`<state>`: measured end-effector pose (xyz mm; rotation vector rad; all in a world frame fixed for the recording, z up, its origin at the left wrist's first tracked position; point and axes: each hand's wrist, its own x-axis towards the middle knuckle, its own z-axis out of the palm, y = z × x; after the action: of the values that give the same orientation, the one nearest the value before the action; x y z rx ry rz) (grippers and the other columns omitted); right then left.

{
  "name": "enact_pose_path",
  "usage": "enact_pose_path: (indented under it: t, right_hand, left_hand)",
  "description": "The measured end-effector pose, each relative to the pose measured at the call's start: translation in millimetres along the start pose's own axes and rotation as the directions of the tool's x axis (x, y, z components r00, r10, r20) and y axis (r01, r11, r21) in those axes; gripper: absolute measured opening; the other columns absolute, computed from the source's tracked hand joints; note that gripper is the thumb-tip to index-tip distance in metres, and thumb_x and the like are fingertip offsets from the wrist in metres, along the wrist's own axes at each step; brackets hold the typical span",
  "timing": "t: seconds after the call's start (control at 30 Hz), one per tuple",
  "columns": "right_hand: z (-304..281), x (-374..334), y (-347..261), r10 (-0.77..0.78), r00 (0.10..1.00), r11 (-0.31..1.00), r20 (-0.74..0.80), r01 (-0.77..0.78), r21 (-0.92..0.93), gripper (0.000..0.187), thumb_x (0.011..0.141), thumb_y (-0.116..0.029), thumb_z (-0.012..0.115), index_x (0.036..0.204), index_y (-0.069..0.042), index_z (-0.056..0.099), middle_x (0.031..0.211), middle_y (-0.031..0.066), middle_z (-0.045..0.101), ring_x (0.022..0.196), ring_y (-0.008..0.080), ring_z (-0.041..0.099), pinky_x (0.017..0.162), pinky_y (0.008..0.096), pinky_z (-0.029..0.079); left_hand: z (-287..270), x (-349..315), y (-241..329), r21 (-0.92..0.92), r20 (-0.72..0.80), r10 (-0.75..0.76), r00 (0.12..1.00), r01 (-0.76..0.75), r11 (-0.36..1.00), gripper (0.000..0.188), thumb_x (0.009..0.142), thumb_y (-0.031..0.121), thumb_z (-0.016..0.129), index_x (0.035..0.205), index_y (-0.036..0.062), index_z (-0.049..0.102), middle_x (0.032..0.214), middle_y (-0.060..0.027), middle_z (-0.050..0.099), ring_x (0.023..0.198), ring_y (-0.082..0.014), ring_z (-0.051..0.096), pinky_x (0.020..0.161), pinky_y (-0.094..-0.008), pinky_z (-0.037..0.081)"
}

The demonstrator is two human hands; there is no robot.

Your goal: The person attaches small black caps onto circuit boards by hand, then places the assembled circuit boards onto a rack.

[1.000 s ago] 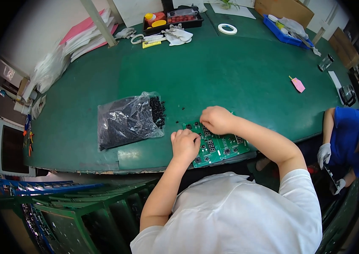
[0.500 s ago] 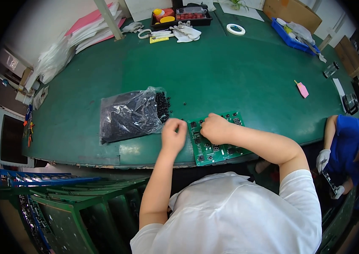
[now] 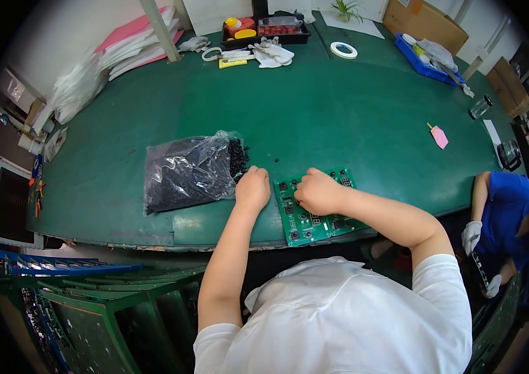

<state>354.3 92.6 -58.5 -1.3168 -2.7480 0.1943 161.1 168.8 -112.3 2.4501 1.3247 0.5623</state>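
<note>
My left hand [image 3: 253, 189] is closed beside the spilled small black parts [image 3: 237, 160] at the mouth of a clear plastic bag [image 3: 183, 171]. Its fingertips point at the pile; whatever they pinch is hidden. My right hand [image 3: 319, 192] rests over a green circuit board [image 3: 296, 232], fingers curled down onto its left half, and what they hold cannot be seen. Black knobs or caps and digit displays are mounted on the board, which lies at the table's near edge. A single black part [image 3: 276, 160] sits apart, between bag and board.
Gloves [image 3: 272, 52], a tape roll [image 3: 344, 50] and a black tray [image 3: 283, 38] lie at the back of the green table [image 3: 364, 106]. A blue bin [image 3: 423, 62] stands far right. At right, a gloved co-worker [image 3: 508, 212] holds a board. Green racks [image 3: 99, 311] stand lower left.
My left hand has shifted slightly up and left, closer to the black parts. My right hand stays over the same area of the board. The whole view has shifted a little.
</note>
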Motion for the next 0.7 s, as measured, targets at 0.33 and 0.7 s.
enact_pose_path:
  t: [0.33, 0.7]
  right_hand:
    - [42.7, 93.0, 67.3, 0.265, 0.948, 0.941, -0.176, -0.215, 0.263, 0.014, 0.076, -0.016, 0.056, 0.081, -0.006, 0.063, 0.078, 0.0135, 0.064, 0.076, 0.0348, 0.062, 0.066, 0.0455, 0.049]
    - [43.1, 60.4, 72.4, 0.293, 0.944, 0.935, -0.153, -0.249, 0.254, 0.014, 0.075, -0.018, 0.058, 0.079, -0.005, 0.063, 0.083, 0.0143, 0.062, 0.080, 0.0338, 0.061, 0.070, 0.0451, 0.049]
  left_hand:
    - [-30.1, -7.6, 47.0, -0.434, -0.085, 0.014, 0.996, -0.050, 0.899, 0.008, 0.078, 0.005, 0.063, 0.086, 0.0032, 0.062, 0.078, -0.0099, 0.062, 0.069, -0.0260, 0.059, 0.068, -0.0361, 0.048]
    - [-4.6, 11.2, 61.0, 0.209, 0.119, 0.344, 0.931, -0.362, 0.908, 0.009, 0.071, 0.018, 0.070, 0.072, 0.0095, 0.067, 0.083, -0.0049, 0.056, 0.096, -0.0234, 0.052, 0.106, -0.0570, 0.025]
